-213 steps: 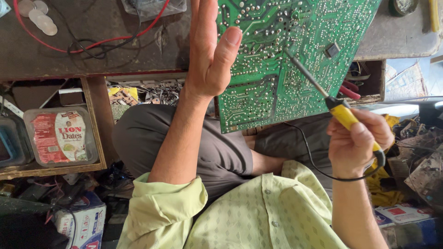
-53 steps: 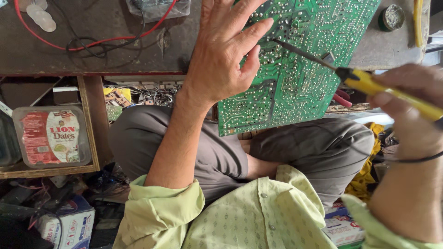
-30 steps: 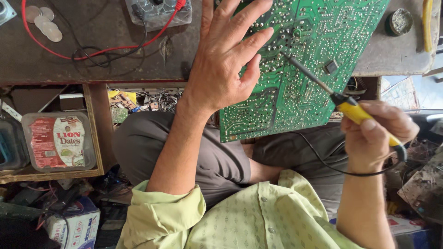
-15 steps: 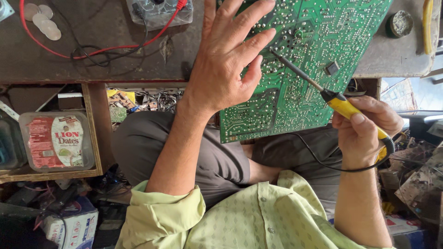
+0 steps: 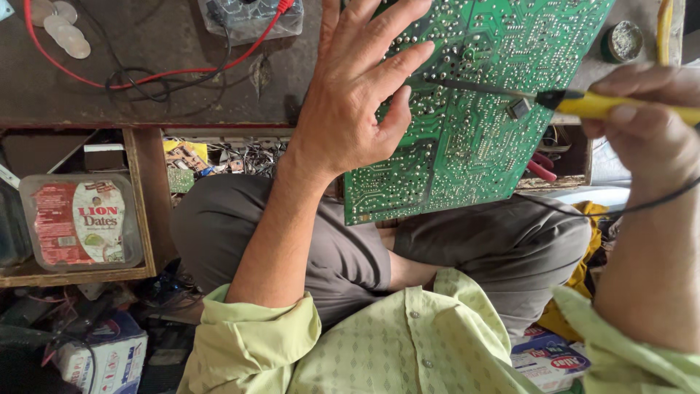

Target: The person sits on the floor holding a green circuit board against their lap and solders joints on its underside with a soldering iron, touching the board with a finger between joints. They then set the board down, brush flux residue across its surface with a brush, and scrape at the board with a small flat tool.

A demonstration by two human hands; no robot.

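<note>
Now left hand (image 5: 350, 109) splayed flat on circuit board (image 5: 481, 109), right hand (image 5: 645, 124) gripping soldering iron (image 5: 583, 104)

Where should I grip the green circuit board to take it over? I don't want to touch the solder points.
Probably by the bare lower left corner of the green circuit board, coming from below. That edge hangs free past the bench edge, while the left hand lies flat on the solder side and the soldering iron in the right hand works from the right.
</note>
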